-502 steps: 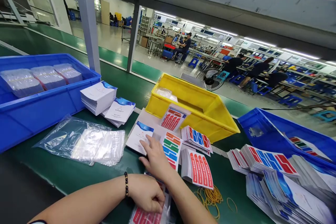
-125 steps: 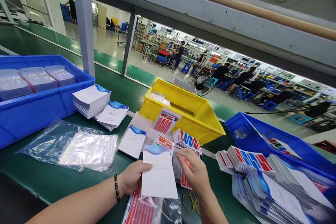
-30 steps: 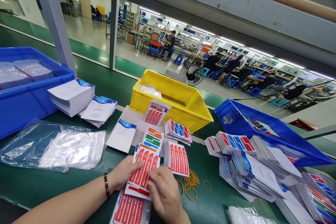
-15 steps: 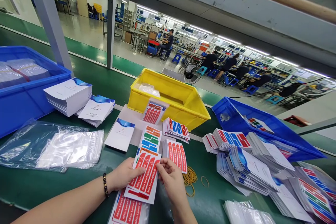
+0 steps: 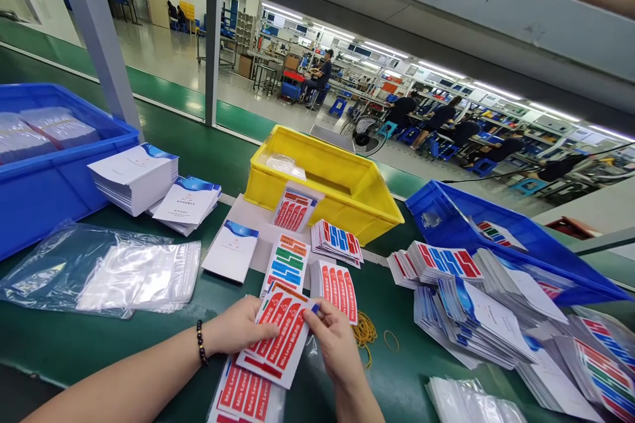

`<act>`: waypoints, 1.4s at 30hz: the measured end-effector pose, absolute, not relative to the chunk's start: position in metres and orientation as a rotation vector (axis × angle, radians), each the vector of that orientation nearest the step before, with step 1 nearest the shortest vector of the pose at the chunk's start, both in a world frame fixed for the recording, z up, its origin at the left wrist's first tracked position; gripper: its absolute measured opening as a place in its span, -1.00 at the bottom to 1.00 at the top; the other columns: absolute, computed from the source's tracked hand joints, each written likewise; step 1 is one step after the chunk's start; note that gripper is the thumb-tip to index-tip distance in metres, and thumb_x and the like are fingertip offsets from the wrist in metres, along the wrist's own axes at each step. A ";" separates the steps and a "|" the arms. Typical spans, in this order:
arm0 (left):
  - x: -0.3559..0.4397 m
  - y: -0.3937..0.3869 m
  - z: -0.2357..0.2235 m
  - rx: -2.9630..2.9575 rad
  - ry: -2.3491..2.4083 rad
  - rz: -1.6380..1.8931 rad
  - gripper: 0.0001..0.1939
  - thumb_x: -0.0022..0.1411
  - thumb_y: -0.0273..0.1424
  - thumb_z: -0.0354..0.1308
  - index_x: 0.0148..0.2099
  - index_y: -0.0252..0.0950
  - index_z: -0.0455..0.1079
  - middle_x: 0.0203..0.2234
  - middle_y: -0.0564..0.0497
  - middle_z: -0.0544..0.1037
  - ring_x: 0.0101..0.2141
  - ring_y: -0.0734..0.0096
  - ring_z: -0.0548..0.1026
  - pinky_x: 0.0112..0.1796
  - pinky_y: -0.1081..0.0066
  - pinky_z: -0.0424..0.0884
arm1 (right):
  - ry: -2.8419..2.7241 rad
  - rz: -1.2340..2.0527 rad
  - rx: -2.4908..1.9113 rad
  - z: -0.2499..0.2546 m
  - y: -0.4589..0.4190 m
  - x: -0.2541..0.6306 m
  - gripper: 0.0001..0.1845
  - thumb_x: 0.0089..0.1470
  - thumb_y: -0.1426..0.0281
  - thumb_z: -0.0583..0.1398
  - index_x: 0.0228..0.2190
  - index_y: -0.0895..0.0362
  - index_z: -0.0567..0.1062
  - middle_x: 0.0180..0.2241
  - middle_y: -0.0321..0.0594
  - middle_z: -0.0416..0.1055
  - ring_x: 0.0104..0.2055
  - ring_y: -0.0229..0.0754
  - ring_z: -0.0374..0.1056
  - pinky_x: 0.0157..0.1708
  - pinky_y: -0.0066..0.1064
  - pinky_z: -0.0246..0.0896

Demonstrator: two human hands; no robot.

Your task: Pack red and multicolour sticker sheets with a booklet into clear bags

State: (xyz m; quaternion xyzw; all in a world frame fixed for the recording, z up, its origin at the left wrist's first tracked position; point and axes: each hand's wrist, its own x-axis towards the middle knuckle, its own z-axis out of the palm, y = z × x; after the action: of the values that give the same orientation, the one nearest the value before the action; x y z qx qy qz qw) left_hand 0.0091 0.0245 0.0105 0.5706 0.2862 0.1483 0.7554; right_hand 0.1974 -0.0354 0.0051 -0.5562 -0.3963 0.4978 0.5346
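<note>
Both of my hands hold a red sticker sheet [image 5: 282,334] with white lettering just above the green bench. My left hand [image 5: 240,326], with a bead bracelet at the wrist, grips its left edge. My right hand [image 5: 333,338] pinches the sheet's upper right corner. A bagged set of red stickers [image 5: 245,396] lies under the sheet near the front edge. Just beyond lie a stack of red stickers [image 5: 337,289], a multicolour sticker sheet [image 5: 288,263] and a white booklet [image 5: 232,250].
A yellow bin [image 5: 332,186] stands behind the stickers. Blue bins sit at the left [image 5: 54,175] and right [image 5: 501,244]. Clear bags [image 5: 119,271], booklet stacks [image 5: 135,175], fanned sticker piles [image 5: 476,304] and yellow rubber bands [image 5: 366,332] cover the bench. Other people work far behind.
A white booklet was in my hands some seconds ago; now it is the red sticker sheet. Over the last second my right hand slid from the sheet's lower edge to its upper right corner.
</note>
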 end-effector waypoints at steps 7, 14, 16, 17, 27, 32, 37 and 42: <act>0.003 0.034 0.018 1.881 0.589 0.331 -0.85 0.06 -0.43 0.12 -0.41 -0.27 0.53 -0.49 0.03 0.50 -0.39 0.37 0.42 -0.31 0.50 0.29 | -0.442 0.828 -1.213 0.012 -0.028 0.221 -0.65 -0.27 0.21 0.35 -0.46 0.11 0.39 -0.50 -0.32 0.48 -0.60 -0.28 0.35 -0.65 -0.48 0.23; 0.005 0.034 0.021 1.812 0.535 0.445 -0.82 0.13 -0.37 0.10 -0.38 -0.28 0.52 -0.29 -0.03 0.38 -0.25 0.35 0.37 -0.18 0.46 0.27 | -0.622 0.939 -1.286 0.007 -0.031 0.218 -0.68 -0.18 0.23 0.33 -0.40 0.16 0.44 -0.58 -0.30 0.44 -0.61 -0.27 0.34 -0.66 -0.49 0.22; 0.005 0.034 0.019 1.800 0.606 0.490 -0.85 0.09 -0.37 0.14 -0.41 -0.29 0.50 -0.31 -0.01 0.32 -0.26 0.36 0.34 -0.18 0.44 0.28 | -0.657 0.951 -1.313 0.006 -0.033 0.220 -0.67 -0.17 0.21 0.32 -0.39 0.16 0.44 -0.57 -0.29 0.44 -0.60 -0.25 0.34 -0.66 -0.48 0.22; 0.005 0.034 0.018 1.796 0.621 0.500 -0.86 0.08 -0.37 0.15 -0.42 -0.30 0.49 -0.32 0.00 0.29 -0.27 0.37 0.33 -0.18 0.43 0.28 | -0.678 0.968 -1.326 0.006 -0.033 0.220 -0.66 -0.18 0.21 0.32 -0.38 0.16 0.44 -0.56 -0.28 0.45 -0.59 -0.24 0.34 -0.65 -0.48 0.22; 0.012 0.026 0.012 1.540 0.675 0.707 -0.88 0.06 -0.39 0.14 -0.48 -0.32 0.40 -0.34 0.02 0.29 -0.26 0.36 0.33 -0.16 0.36 0.27 | -1.291 1.110 -1.404 0.012 -0.039 0.198 -0.73 0.01 0.18 0.19 -0.32 0.09 0.52 -0.36 -0.17 0.42 -0.29 -0.13 0.36 -0.26 -0.32 0.25; 0.014 0.024 0.007 1.486 0.720 0.788 -0.88 0.07 -0.40 0.12 -0.48 -0.31 0.38 -0.38 0.03 0.29 -0.31 0.41 0.32 -0.23 0.41 0.27 | -1.600 1.240 -1.290 0.018 -0.040 0.195 -0.75 0.02 0.19 0.18 -0.38 0.06 0.57 -0.26 -0.15 0.36 -0.22 -0.13 0.31 -0.19 -0.32 0.20; 0.014 0.027 0.009 1.351 0.719 0.724 -0.83 0.01 -0.33 0.17 -0.34 -0.31 0.37 -0.40 0.04 0.37 -0.33 0.40 0.36 -0.24 0.39 0.29 | -1.444 1.259 -1.319 0.010 -0.039 0.192 -0.80 0.01 0.25 0.19 -0.39 0.07 0.57 -0.38 -0.19 0.38 -0.31 -0.17 0.32 -0.29 -0.35 0.22; 0.014 0.029 0.012 1.236 0.816 0.540 -0.79 -0.03 -0.28 0.14 -0.47 -0.35 0.30 -0.54 0.04 0.41 -0.48 0.41 0.36 -0.40 0.41 0.28 | -1.315 1.217 -1.350 0.002 -0.038 0.194 -0.73 -0.01 0.25 0.21 -0.24 0.07 0.50 -0.34 -0.20 0.39 -0.29 -0.16 0.33 -0.29 -0.36 0.22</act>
State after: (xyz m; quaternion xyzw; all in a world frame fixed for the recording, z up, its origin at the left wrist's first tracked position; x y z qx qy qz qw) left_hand 0.0144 0.0288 0.0118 0.5561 0.3669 0.2428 0.7051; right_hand 0.1936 -0.0383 0.0017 -0.5420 -0.5280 0.4886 0.4343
